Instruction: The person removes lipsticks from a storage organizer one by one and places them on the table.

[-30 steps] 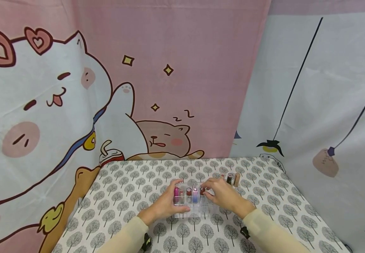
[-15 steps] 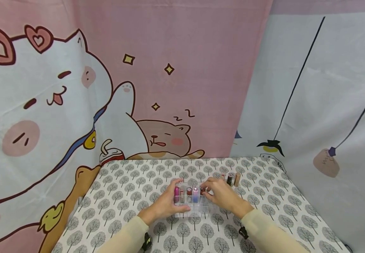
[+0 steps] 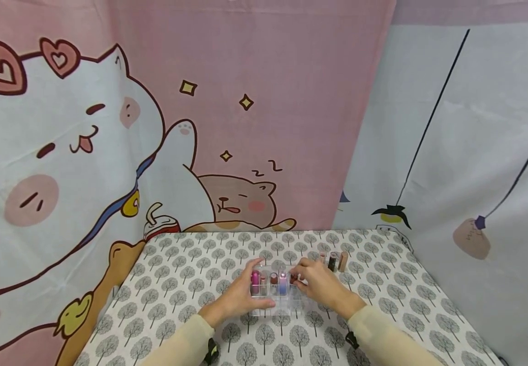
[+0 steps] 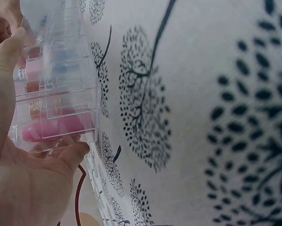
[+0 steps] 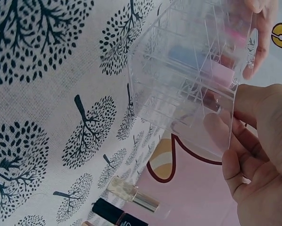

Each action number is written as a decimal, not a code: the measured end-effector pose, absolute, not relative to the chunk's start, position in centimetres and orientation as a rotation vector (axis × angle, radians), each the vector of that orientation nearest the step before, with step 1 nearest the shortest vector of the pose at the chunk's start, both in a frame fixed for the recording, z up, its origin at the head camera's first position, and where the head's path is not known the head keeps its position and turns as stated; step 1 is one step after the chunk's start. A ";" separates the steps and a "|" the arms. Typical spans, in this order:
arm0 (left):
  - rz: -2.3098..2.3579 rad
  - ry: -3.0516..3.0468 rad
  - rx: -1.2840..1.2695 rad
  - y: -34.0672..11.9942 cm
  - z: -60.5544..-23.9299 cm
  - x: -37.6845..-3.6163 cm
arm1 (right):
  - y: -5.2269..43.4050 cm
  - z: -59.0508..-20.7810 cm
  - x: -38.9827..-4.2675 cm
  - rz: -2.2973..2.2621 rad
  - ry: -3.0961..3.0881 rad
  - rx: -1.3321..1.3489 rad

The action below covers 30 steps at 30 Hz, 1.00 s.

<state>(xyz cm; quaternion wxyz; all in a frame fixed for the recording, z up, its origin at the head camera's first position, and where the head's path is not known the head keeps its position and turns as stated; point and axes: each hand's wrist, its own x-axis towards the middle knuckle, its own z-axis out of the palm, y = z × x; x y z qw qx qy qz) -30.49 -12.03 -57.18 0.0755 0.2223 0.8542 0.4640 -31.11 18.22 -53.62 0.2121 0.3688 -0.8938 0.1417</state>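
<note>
A clear acrylic organizer (image 3: 276, 300) stands on the tree-print tablecloth (image 3: 177, 284), with several lipsticks upright in its back row, among them a pink one (image 3: 255, 279) and a lilac one (image 3: 283, 281). My left hand (image 3: 248, 290) grips its left end, thumb in front and fingers behind. In the left wrist view the organizer (image 4: 61, 84) sits between thumb and fingers (image 4: 68, 153). My right hand (image 3: 308, 280) holds the right end, its fingertips by a dark red lipstick (image 3: 293, 278). In the right wrist view the thumb (image 5: 216, 129) lies against the organizer (image 5: 188, 75) wall.
Three small cosmetic tubes (image 3: 337, 261) stand together on the table behind my right hand; in the right wrist view two lie low in frame, a clear one (image 5: 131, 194) and a black one (image 5: 113, 214). Cartoon curtains (image 3: 108, 152) close off the back and sides.
Both hands stay on the organizer. The right hand's fingers have edged slightly left along its back row; nothing else has moved.
</note>
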 end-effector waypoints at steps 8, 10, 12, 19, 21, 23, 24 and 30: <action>1.388 2.534 0.673 -12.5 -56.9 -30.7 | 18.1 -53.5 -31.0 0.301 -2.448 1.017; 1.371 2.544 0.691 -12.6 -56.8 -30.8 | 18.1 -53.5 -30.9 0.271 -2.460 1.008; 1.365 2.551 0.714 -12.8 -56.7 -30.8 | 18.1 -53.5 -30.9 0.234 -2.471 0.996; 1.328 2.595 0.728 -12.9 -56.8 -30.9 | 17.9 -53.7 -30.9 0.164 -2.460 0.980; 1.309 2.613 0.729 -12.9 -56.9 -30.9 | 17.9 -53.7 -30.9 0.171 -2.450 0.981; 1.311 2.609 0.734 -12.9 -56.9 -30.9 | 17.8 -53.7 -30.8 0.185 -2.446 0.980; 1.311 2.608 0.739 -12.9 -56.9 -30.9 | 17.8 -53.6 -30.7 0.193 -2.445 0.979; 1.370 2.556 0.763 -13.0 -56.8 -31.1 | 17.5 -53.3 -30.5 0.239 -2.459 0.952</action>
